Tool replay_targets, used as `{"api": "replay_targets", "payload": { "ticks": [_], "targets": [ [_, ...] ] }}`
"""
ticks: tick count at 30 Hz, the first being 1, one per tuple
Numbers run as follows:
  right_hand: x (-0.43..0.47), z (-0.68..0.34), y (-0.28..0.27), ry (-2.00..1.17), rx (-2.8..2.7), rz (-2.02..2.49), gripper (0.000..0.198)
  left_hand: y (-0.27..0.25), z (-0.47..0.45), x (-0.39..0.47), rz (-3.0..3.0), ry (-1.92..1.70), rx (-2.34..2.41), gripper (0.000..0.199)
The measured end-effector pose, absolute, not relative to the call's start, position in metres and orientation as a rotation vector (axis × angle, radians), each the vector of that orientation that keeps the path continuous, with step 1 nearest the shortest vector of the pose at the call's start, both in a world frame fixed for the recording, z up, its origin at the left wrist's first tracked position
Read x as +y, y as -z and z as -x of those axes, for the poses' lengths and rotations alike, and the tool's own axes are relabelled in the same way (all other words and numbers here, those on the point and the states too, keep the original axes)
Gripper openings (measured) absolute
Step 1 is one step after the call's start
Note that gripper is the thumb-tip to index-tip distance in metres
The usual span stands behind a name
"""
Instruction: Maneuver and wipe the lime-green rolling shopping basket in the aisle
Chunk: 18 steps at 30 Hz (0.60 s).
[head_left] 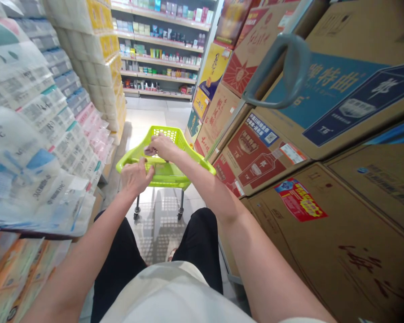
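A lime-green shopping cart [202, 162] with a lattice basket and dark wheels stands right in front of me. My left hand [133, 178] is curled over the left part of its handle. Above the cart's basket, my right hand [162, 146] reaches across to the left with bent fingers. Between those fingers is a small, pale pinkish flat piece [150, 150], too small to name. The two hands are close together but apart.
Wrapped tissue packs [37, 89] and yellow-white paper bundles [101, 58] line the left. Stacked cardboard cartons [289, 233] rise on the right, with a grey loop-shaped handle [299, 72] jutting out. Shelves of small bottles and boxes [164, 56] stand ahead across the tiled floor [144, 119].
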State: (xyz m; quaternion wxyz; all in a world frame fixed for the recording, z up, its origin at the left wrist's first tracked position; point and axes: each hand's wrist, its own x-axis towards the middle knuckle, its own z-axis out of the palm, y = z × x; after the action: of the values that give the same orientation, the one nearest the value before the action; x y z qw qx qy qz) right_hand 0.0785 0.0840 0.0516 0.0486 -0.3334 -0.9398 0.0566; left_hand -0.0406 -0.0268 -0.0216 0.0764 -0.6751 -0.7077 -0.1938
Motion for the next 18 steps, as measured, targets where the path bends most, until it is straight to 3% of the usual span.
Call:
{"api": "replay_targets", "payload": {
  "ticks": [4, 9, 12, 15, 18],
  "targets": [
    [0.061, -0.09, -0.05, -0.09, -2.681, 0.98, 0.026, 0.022, 0.05, -0.015, 1.972, 0.779, -2.13, 0.074],
    [0.034, -0.102, -0.05, -0.283, -2.614, 0.807, 0.027, 0.021, 0.051, -0.009, 2.08, 0.528, -2.048, 0.052],
    [0.007, -0.129, -0.088, -0.09, -2.424, 0.612, 0.029, 0.022, 0.048, -0.011, 2.053, 0.51, -2.006, 0.052],
    [-0.029, -0.164, -0.13, 0.259, -2.018, 0.607, 0.01, 0.024, 0.046, -0.013, 2.031, 0.573, -1.98, 0.052],
    [-0.051, -0.19, -0.146, 0.385, -1.739, 0.658, 0.01, 0.025, 0.047, -0.012, 2.032, 0.572, -1.987, 0.054]
  ]
}}
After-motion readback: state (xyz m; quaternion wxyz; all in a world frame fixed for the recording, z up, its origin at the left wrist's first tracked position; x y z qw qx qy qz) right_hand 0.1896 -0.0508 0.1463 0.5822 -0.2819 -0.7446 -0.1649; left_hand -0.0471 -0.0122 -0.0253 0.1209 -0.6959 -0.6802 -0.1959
